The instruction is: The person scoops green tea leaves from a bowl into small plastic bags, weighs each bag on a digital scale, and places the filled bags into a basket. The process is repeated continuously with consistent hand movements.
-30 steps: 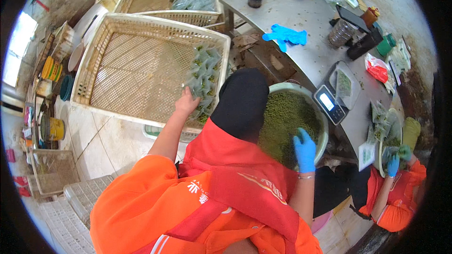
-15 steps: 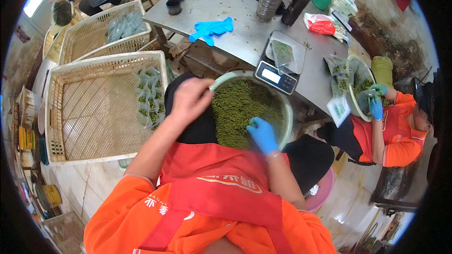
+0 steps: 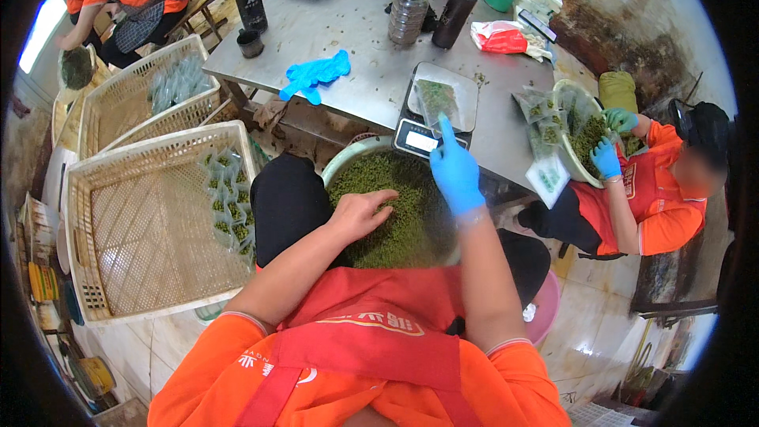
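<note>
My left hand [image 3: 362, 217], bare, lies over the left part of a round pale-green basin [image 3: 338, 160] between my knees, its fingers stretched out above small green bud-like pieces [image 3: 391, 243]. My right hand [image 3: 456, 177] wears a blue glove and reaches up past the basin's far right rim. Its extended index finger comes to the lower end of a clear plastic bag [image 3: 436, 100] holding some of the green pieces; whether it grips the bag cannot be made out. That bag rests on a digital scale [image 3: 465, 104] at the metal table's near edge.
At left stands a cream plastic crate [image 3: 79, 245] with several filled bags [image 3: 229, 198]; another crate [image 3: 95, 115] is behind it. The metal table [image 3: 360, 47] bears a blue glove [image 3: 316, 77], dark flasks [image 3: 457, 12] and a jar [image 3: 408, 20]. A co-worker [image 3: 656, 190] sits at right with another basin.
My right hand has risen from the green pieces to the bag on the scale. My left hand has moved from the basin's left rim to over the pieces. The view has shifted.
</note>
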Action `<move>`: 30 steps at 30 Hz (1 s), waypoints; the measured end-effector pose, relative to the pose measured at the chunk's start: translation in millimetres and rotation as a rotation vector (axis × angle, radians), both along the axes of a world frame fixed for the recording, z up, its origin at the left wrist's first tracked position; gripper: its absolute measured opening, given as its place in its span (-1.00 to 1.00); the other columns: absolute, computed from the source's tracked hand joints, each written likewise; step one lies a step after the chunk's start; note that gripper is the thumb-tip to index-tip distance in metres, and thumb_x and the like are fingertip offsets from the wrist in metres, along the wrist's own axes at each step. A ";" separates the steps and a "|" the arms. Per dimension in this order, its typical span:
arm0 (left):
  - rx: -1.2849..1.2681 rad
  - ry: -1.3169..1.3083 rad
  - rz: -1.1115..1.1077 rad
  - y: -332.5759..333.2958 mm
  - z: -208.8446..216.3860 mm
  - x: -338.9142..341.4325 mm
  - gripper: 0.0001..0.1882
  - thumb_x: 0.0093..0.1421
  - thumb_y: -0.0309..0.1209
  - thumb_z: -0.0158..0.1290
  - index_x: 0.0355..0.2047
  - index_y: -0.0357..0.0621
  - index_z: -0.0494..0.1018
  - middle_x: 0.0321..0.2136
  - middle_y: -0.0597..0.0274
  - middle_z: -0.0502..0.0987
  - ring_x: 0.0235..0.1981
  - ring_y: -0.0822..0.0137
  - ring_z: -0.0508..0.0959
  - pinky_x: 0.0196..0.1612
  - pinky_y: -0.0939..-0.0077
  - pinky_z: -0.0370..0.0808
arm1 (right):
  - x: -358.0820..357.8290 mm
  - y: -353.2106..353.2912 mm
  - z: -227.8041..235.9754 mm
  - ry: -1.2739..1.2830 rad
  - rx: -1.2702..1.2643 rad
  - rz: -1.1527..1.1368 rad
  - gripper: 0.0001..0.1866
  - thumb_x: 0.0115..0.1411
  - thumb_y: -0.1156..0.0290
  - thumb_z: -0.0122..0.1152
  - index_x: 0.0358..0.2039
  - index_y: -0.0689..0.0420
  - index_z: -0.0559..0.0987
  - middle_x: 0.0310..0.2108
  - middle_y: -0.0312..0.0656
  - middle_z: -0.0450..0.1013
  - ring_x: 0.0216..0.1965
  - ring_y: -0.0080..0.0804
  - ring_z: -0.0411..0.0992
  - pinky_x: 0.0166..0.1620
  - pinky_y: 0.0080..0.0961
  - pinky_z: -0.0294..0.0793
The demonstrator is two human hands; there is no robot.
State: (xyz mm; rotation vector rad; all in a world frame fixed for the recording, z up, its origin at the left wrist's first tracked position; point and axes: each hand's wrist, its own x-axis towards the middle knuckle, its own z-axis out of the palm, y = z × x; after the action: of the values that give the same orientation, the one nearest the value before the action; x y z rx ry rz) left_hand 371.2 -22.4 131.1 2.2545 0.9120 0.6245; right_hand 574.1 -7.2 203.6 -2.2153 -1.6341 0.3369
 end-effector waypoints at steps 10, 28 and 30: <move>0.012 -0.081 0.044 -1.3 4.0 1.2 -0.75 0.09 -0.32 0.02 -0.19 0.00 0.46 -0.40 0.16 0.55 -0.51 0.21 0.55 -0.42 0.38 0.49 | 7.5 -15.0 -32.1 0.289 0.316 -0.079 -0.83 0.06 0.36 0.10 -0.30 0.05 0.47 -0.55 -0.06 0.44 -0.52 -0.13 0.45 -0.42 -0.31 0.41; -0.194 -0.187 0.160 -2.6 1.6 5.4 -0.68 0.09 -0.40 0.05 -0.10 0.00 0.39 -0.39 0.20 0.54 -0.55 0.37 0.54 -0.45 0.49 0.47 | -6.9 -30.2 -48.8 0.636 0.405 -0.034 -0.81 -0.04 0.49 0.24 -0.36 0.22 0.52 -0.47 -0.21 0.41 -0.48 -0.51 0.40 -0.37 -0.57 0.40; -0.271 -0.234 0.164 -2.4 8.4 8.9 -0.63 0.10 -0.39 0.04 -0.05 -0.05 0.35 -0.43 0.15 0.53 -0.54 0.34 0.53 -0.45 0.49 0.47 | -15.4 -47.5 -49.9 0.830 0.304 -0.014 -0.88 0.01 0.51 0.21 -0.41 0.23 0.50 -0.48 -0.28 0.40 -0.49 -0.54 0.40 -0.44 -0.62 0.42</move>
State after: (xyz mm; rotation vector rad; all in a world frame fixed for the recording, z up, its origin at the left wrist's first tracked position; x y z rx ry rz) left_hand 380.1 -24.8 139.5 1.8369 1.0033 0.7695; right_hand 558.7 -54.6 153.7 -1.5351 -1.1115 0.8095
